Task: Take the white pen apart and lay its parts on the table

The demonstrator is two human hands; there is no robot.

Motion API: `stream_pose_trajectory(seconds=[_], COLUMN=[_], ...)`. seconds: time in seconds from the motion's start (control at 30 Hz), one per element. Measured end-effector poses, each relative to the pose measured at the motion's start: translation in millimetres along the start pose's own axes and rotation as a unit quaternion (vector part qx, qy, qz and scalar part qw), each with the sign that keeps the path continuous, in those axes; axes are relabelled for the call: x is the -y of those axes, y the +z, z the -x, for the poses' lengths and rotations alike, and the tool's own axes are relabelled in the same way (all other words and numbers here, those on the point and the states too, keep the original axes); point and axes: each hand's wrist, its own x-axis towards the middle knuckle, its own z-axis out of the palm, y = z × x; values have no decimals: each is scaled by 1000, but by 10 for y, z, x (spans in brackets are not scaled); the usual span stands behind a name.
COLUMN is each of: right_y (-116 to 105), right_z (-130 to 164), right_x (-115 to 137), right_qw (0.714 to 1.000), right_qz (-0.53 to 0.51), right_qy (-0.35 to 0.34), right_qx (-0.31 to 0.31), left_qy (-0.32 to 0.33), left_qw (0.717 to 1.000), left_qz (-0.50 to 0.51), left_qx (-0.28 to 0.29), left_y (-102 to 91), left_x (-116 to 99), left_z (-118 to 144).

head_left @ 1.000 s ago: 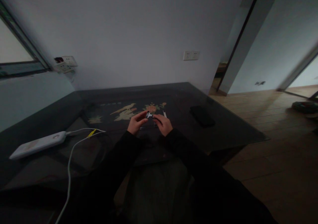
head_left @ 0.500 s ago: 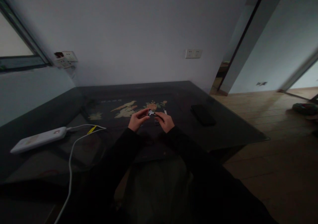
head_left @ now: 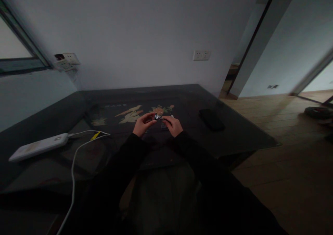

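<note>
A small black-and-silver object (head_left: 158,117) is held between my two hands above the dark table; it is too small and dim to name. My left hand (head_left: 143,124) pinches its left end between thumb and fingers. On the other side my right hand (head_left: 174,125) grips a thin dark part that sticks out toward it. Just beneath the right fingers a small dark item with pale marks (head_left: 163,125) lies on the tabletop, partly hidden. A thin white piece (head_left: 172,115) shows behind the right fingers.
The glass-topped table (head_left: 239,137) bears a bird-and-flower picture (head_left: 131,115). To the right lies a black phone-like slab (head_left: 212,119). At left is a white power bank (head_left: 39,147) with a white cable (head_left: 73,174) running off the front edge. A wall (head_left: 135,47) stands behind.
The view has shifted slightly. The small object has turned a little between my fingers, and both hands keep their hold on it.
</note>
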Motion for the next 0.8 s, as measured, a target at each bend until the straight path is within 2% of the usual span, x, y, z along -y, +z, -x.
stream_pose_trajectory(seconds=[0.3,0.4,0.57,0.8], right_y=[-16,13,-21,-14], right_z=[-30,-33,-62,-70], right_x=[13,-4,-16,-4], right_qw=[988,984,988,995], right_qz=[-116,-144,-135,-90], right_qy=[86,87,72,46], right_qx=[51,55,24,23], left_qy=[13,5,0,4], left_qw=[999,998,993,983], left_qz=[-42,-51,-69,-137], left_qx=[-9,29,100,121], left_y=[9,105,282,339], left_x=[19,99,169,188], left_z=[19,33,90,135])
